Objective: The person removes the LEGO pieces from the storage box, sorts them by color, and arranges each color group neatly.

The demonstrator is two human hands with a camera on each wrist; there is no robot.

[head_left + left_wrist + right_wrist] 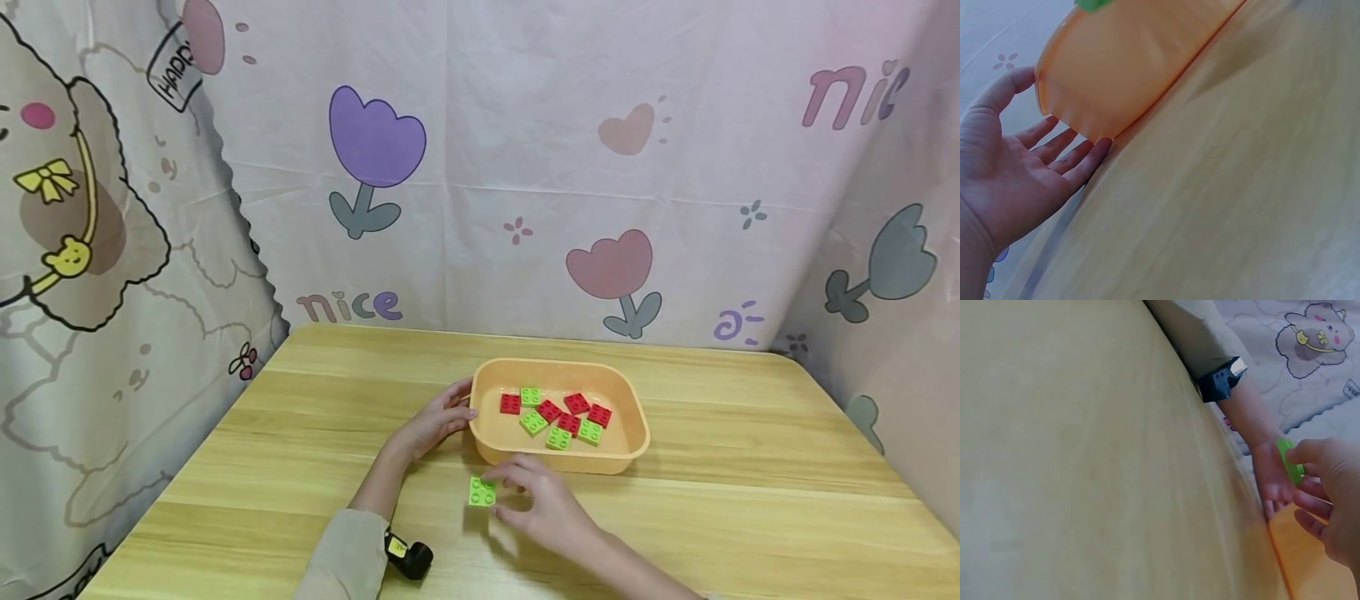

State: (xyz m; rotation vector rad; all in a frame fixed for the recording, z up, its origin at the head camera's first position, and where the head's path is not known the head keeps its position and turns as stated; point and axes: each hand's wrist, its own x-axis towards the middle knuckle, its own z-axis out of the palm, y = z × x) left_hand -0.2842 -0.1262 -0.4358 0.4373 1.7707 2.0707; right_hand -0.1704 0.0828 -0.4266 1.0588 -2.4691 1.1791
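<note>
My left hand (435,425) holds the left end of a shallow orange plastic tub (633,442); in the left wrist view the thumb is at the rim and the fingertips lie against the outer wall. Several red and green toy building bricks are scattered inside, among them a red brick (510,404) and a green brick (558,438). In front of the tub's near side, my right hand (543,504) pinches a green building brick (482,492) between thumb and fingers, its studs facing the head camera. That held brick (1289,460) appears edge-on in the right wrist view.
The tub stands on a wooden table (300,467). A black wrist camera (408,557) is worn on the left forearm beside the beige sleeve (345,554). Printed cloth curtains (480,167) hang behind the table and on both sides.
</note>
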